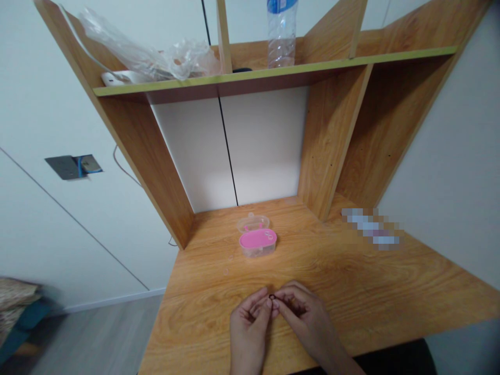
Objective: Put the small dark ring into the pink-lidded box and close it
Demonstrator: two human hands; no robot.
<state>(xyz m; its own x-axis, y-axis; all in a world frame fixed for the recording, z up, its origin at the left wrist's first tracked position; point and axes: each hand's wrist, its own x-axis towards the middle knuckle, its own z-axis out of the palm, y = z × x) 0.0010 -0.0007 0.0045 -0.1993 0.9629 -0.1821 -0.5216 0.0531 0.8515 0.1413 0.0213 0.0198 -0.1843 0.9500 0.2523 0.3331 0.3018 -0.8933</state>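
Dark ring pinched between two hands

Low in the frame's centre, the left hand (pixel 248 323) and right hand (pixel 307 315) meet fingertip to fingertip, both pinching a small dark ring (pixel 272 297) above the wooden desk (pixel 390 281). Just above centre stands a pink-based clear box (pixel 257 242), lid open

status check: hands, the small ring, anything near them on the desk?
Left hand and right hand together, fingertips pinching a small dark ring just above the desk. Open pink case sits further back, apart. Nothing between.
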